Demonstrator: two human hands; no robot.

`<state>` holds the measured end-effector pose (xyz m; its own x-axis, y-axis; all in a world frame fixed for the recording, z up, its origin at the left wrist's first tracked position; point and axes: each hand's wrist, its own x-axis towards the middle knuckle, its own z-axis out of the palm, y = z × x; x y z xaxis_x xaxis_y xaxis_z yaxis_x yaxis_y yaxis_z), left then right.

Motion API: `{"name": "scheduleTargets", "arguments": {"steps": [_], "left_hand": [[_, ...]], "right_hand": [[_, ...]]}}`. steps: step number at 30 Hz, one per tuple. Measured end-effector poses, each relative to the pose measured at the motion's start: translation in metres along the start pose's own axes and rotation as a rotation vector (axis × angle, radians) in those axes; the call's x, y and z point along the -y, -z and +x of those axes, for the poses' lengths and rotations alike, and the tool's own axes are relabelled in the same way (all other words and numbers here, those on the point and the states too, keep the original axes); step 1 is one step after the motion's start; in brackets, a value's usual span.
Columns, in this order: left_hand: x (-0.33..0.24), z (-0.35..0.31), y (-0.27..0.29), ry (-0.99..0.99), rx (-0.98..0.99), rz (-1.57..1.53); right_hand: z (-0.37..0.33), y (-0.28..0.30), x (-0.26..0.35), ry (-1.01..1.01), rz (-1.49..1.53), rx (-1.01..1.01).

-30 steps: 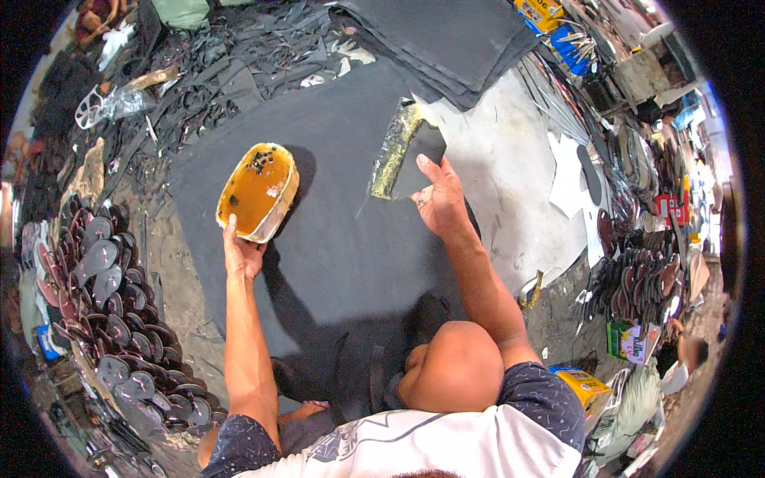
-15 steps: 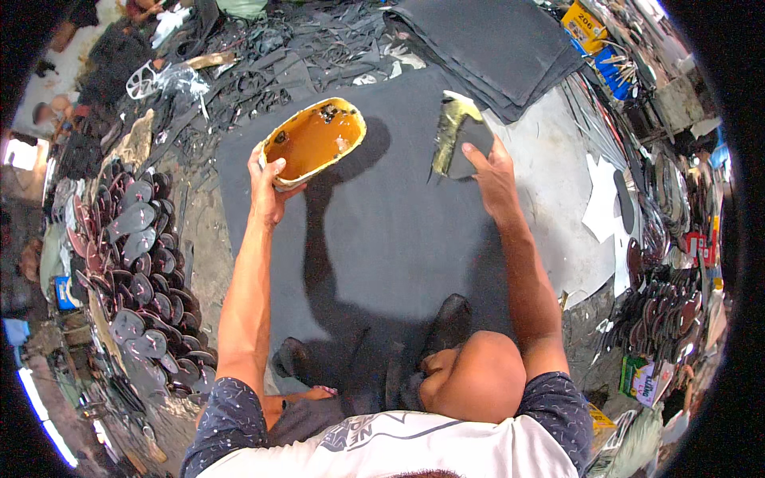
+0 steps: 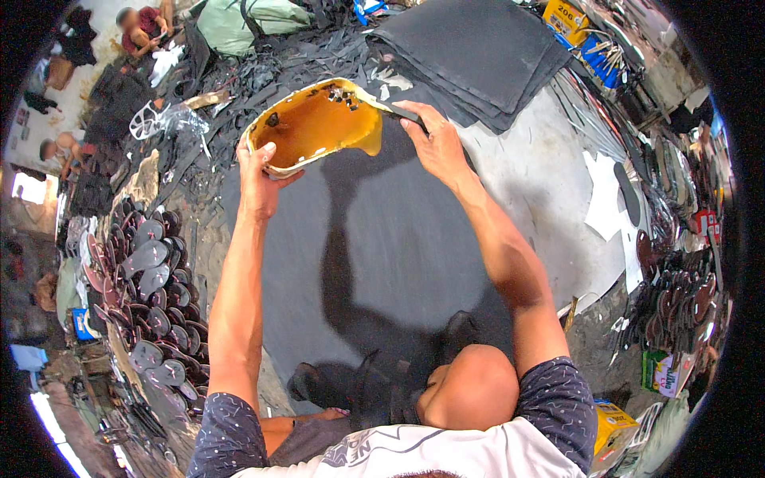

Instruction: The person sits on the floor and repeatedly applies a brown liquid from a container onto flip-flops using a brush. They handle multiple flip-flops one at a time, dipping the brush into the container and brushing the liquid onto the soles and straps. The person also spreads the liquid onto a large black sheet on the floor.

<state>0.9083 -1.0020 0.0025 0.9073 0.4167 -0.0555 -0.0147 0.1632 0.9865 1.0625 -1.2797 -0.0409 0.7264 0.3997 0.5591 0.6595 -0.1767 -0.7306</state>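
My left hand (image 3: 259,182) grips the near left end of an oblong tub (image 3: 280,171), thumb over its rim. The tub is tilted and holds amber, glue-like liquid (image 3: 307,131), with dark clumps stuck to its inner wall. A tongue of the liquid (image 3: 371,139) shows at the tub's right end. My right hand (image 3: 438,150) is closed on a flat dark spreader (image 3: 406,115), seen nearly edge-on. Its far end meets the tub's right rim; whether it dips into the liquid is hard to tell. Below both hands lies a large dark grey sheet (image 3: 414,247).
Stacked dark sheets (image 3: 470,56) lie at the far right, beside a pale sheet (image 3: 534,159). Black scraps (image 3: 231,95) cover the far left. Piles of sandals stand left (image 3: 151,263) and right (image 3: 677,311). Two people (image 3: 145,33) sit at the far left.
My right hand has moved left and away from me, bringing the spreader from above the sheet to the tub's rim. The tub has shifted slightly left and tilted, and the view has shifted.
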Motion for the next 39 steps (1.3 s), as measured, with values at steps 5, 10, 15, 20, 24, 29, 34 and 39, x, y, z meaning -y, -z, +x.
{"name": "scheduleTargets", "arguments": {"steps": [5, 10, 15, 20, 24, 29, 34, 39], "left_hand": [[0.001, 0.006, -0.020, 0.112, -0.023, -0.171], [-0.013, 0.003, -0.044, 0.181, -0.005, -0.270], [-0.029, 0.007, -0.038, 0.131, 0.034, -0.409], [-0.058, -0.006, -0.011, 0.071, -0.100, -0.435], [-0.072, -0.040, 0.062, 0.036, -0.196, -0.418], [-0.035, -0.127, 0.162, -0.006, -0.468, -0.369], [0.042, -0.241, 0.265, 0.079, -0.802, -0.428], [0.104, -0.293, 0.302, 0.093, -0.971, -0.589]], "right_hand": [[0.005, -0.002, -0.003, 0.095, -0.006, -0.108], [0.017, -0.018, 0.003, 0.190, 0.012, -0.154], [0.017, -0.036, 0.002, 0.304, -0.026, -0.048], [-0.031, -0.034, -0.049, 0.086, -0.482, 0.362], [-0.031, -0.040, -0.074, -0.269, -0.483, 0.397], [-0.025, -0.053, -0.134, -0.599, -0.611, 0.472], [-0.010, -0.090, -0.138, -0.488, -0.676, 0.499], [-0.008, -0.143, -0.125, -0.478, -0.480, 0.531]]}}
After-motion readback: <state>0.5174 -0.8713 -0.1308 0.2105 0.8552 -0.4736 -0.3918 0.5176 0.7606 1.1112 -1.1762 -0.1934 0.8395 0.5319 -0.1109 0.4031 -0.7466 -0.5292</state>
